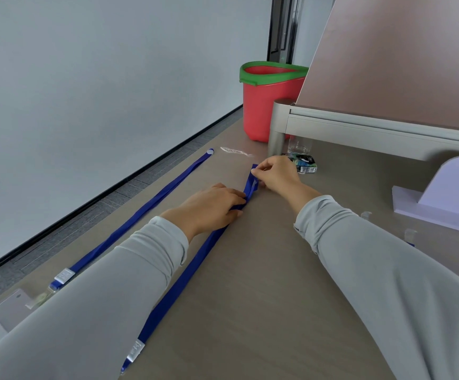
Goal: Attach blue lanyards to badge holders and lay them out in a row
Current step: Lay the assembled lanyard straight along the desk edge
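Two blue lanyards lie lengthwise on the brown desk (264, 283). The left lanyard (140, 209) stretches flat from a metal crimp and clear badge holder (17, 303) at the near left to its far loop. On the second lanyard (184, 272) my left hand (212, 207) rests, its fingers curled onto the strap near the far end. My right hand (275, 174) pinches that strap's bunched far tip. A metal crimp (135, 351) shows at this lanyard's near end; its badge holder is hidden by my left sleeve.
A red bucket with a green rim (266, 102) stands at the desk's far end beside a grey partition post (277, 127). A crumpled clear wrapper (235, 151), a glass jar (299, 146) and a small printed box (306, 164) lie nearby. A white stand (442, 198) sits right.
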Tool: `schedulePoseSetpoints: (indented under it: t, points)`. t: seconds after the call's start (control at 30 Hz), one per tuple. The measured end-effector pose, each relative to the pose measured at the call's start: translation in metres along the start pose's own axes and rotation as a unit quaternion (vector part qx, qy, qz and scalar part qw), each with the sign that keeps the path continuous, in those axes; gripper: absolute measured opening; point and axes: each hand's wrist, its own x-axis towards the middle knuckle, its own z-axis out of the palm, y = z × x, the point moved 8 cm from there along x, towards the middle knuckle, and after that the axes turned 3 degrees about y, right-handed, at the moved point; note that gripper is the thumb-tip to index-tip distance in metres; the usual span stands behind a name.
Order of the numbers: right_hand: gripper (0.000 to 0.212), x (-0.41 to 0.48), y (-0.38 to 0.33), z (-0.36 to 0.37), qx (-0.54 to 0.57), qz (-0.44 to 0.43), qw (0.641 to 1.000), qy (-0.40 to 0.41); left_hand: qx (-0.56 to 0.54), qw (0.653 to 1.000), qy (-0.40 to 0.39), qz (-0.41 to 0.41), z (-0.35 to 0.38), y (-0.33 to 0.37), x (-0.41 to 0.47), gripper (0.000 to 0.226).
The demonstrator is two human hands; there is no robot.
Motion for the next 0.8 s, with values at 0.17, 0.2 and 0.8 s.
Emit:
schedulePoseSetpoints:
  t: [0.17, 0.2, 0.8]
  points:
    - [0.009, -0.004, -0.005, 0.003, -0.033, -0.080, 0.995, -0.047, -0.003, 1.000, 0.000, -0.010, 0.000, -0.001, 0.002, 0.040]
    - [0.009, -0.005, -0.005, 0.003, -0.029, -0.086, 0.995, -0.052, -0.005, 1.000, 0.000, -0.011, 0.000, -0.001, 0.002, 0.039]
    - [0.030, -0.014, -0.004, 0.014, -0.165, -0.118, 0.977, -0.058, -0.011, 0.999, 0.037, -0.025, 0.004, -0.009, -0.002, 0.042]
